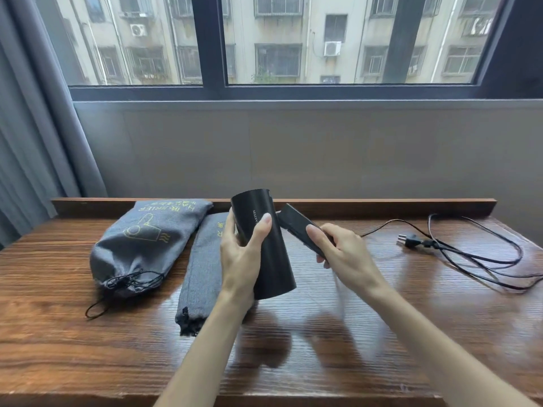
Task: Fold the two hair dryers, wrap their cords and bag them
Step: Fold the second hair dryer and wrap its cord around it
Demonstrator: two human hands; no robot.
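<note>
While my left hand (239, 254) grips the dryer (264, 245) barrel, its long axis tilted away toward the window, my right hand (338, 248) pinches the handle (296, 227), which juts right from the barrel. I judge the fold must swing that handle in against the barrel. The cord (470, 254) trails loose to the right, plug (410, 240) lying on the table (88, 348). One full bag (141, 245) and one flat bag (202, 265) lie left, clear of the swing.
</note>
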